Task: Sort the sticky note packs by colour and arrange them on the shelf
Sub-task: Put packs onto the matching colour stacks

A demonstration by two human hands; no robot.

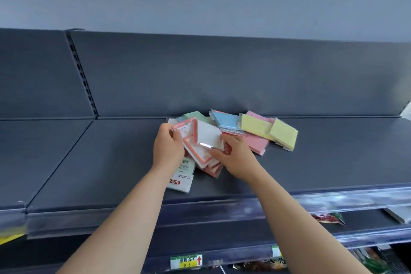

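A loose heap of sticky note packs lies on the dark grey shelf (111,158). My left hand (168,148) grips a white pack with a red border (203,140) by its upper left corner. My right hand (233,154) holds the same stack of red-and-white packs from the right, fingers curled at its lower edge. Behind them lie a green pack (195,115), a blue pack (226,120), two yellow packs (255,125) (283,132) and pink packs (255,142). A pale green pack labelled NOTE (181,179) sits below my left hand.
The shelf has a dark back panel (222,73) and a slotted upright (81,73) at the left. A clear price rail (222,209) runs along the front edge. Lower shelves hold packaged goods (329,218) and a yellow price tag (185,261).
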